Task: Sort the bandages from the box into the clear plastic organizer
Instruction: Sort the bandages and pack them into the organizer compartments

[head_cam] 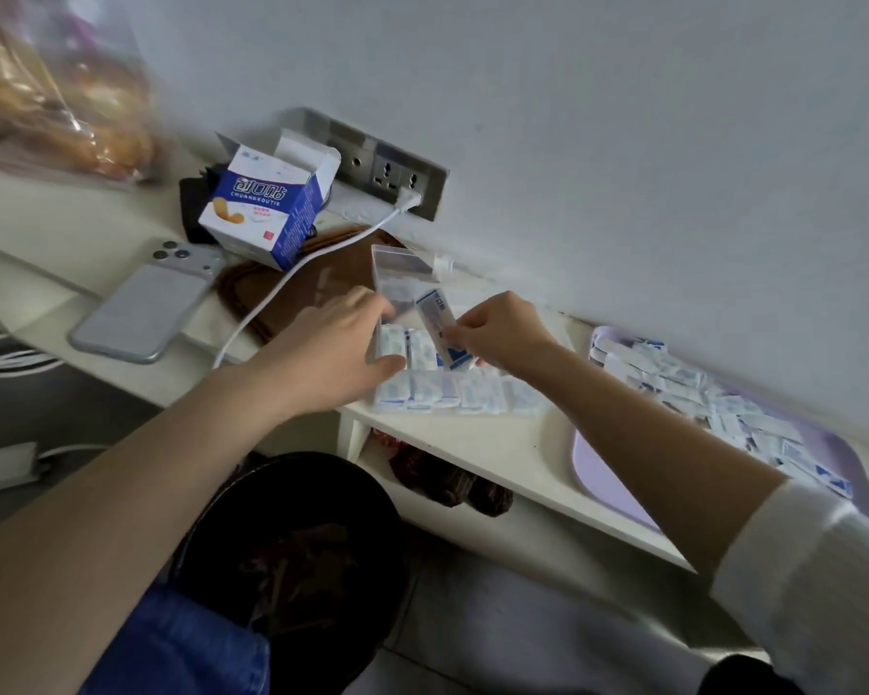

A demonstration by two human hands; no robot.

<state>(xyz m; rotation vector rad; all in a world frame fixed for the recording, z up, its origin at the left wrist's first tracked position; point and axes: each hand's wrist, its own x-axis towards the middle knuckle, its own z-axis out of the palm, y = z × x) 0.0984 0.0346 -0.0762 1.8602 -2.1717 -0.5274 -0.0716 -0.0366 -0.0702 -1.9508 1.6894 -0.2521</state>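
The clear plastic organizer (406,273) stands on the white shelf with its lid raised, and wrapped bandages fill its near compartments (437,393). My left hand (339,343) grips the organizer's left side, thumb at its front edge. My right hand (502,333) pinches one white-and-blue wrapped bandage (436,321) and holds it tilted over the organizer. The open blue-and-white bandage box (264,205) stands at the back left. A heap of loose wrapped bandages (698,398) lies on a lilac tray (608,474) to the right.
A silver phone (144,306) lies face down at the left, with a white charging cable (292,278) running to a wall socket strip (397,175). A brown pouch (292,288) lies under the cable. A black bin (297,539) stands below the shelf. A bag of bread (56,102) sits far left.
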